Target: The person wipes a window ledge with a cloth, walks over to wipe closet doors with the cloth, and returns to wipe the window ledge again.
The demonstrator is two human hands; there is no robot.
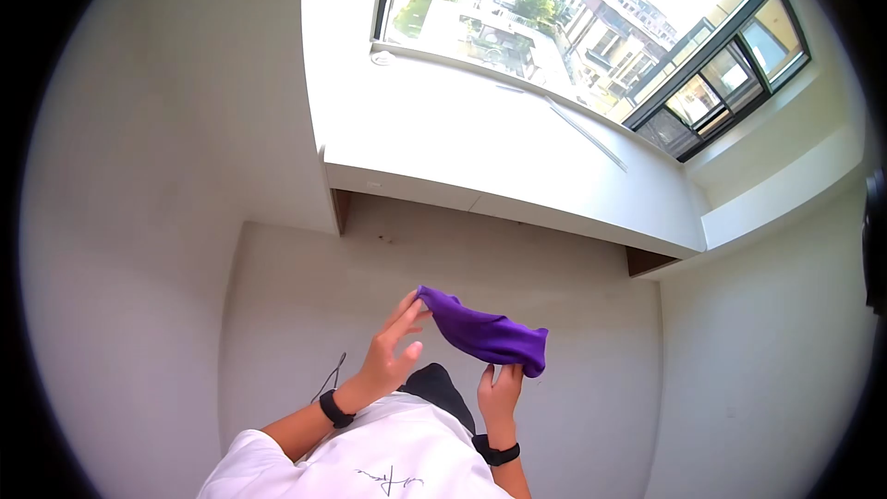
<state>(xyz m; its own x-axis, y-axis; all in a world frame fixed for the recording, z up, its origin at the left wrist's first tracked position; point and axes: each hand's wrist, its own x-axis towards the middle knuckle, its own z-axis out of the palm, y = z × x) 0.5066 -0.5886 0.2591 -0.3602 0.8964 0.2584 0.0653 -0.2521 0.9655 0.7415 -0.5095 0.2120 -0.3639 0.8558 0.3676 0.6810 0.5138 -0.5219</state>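
Observation:
A piece of purple cloth (485, 333) stretches in the air between my two hands, in front of my body. My left hand (388, 356) reaches the cloth's upper left corner with its fingertips, while its thumb and fingers are spread apart. At the lower right end, my right hand (501, 395) grips the cloth from below, its fingertips partly hidden behind the fabric. The cloth looks bunched and folded, so its full shape cannot be made out. Each wrist wears a black band.
Ahead is a white ledge (480, 143) beneath a window (536, 18), with a thin strip (587, 134) lying on it. Plain walls stand on my left (157, 176) and right (767, 342). A thin dark looped cord or wire (334, 374) shows beside my left forearm.

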